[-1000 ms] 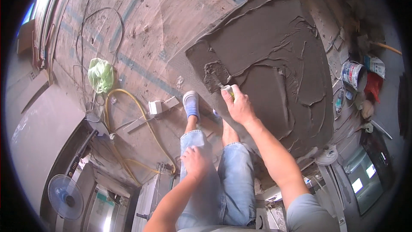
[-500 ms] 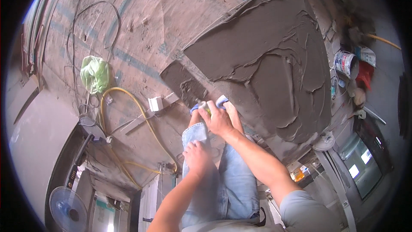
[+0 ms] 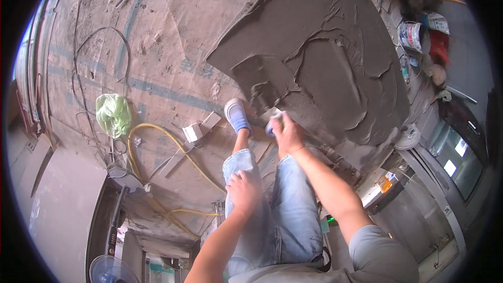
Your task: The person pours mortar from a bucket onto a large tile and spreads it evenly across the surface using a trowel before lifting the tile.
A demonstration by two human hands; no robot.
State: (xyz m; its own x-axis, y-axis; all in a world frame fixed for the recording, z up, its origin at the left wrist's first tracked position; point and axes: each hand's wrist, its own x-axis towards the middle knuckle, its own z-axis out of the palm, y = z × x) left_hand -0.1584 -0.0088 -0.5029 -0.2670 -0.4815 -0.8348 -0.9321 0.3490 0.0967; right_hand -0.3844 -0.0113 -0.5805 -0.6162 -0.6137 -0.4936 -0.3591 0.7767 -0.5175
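My right hand [image 3: 289, 137] is closed round the handle of a plastering trowel [image 3: 260, 81]. The trowel's mortar-smeared blade lies at the near left edge of a spread of wet grey mortar [image 3: 330, 57]. Its outline is hard to tell from the mortar, and my fingers cover most of the grip. On my left knee, against the pale blue jeans [image 3: 242, 161], rests my left hand [image 3: 244, 191], with nothing in it and its fingers loosely bent and apart. Ridges and swirls mark the mortar's right part, while its far left part is smoother.
Left lie a green plastic bag [image 3: 113, 115], a yellow hose [image 3: 173, 139], a dark cable [image 3: 78, 73] and a small white box [image 3: 193, 132]. A bucket [image 3: 411, 36] lies on its side at the far right. A fan [image 3: 112, 270] stands lower left. My left shoe [image 3: 237, 114] is beside the mortar.
My right hand has moved the trowel right, from the bare floor beside the mortar onto its edge. My feet are now farther apart, and the view has shifted. My left hand stays on the knee.
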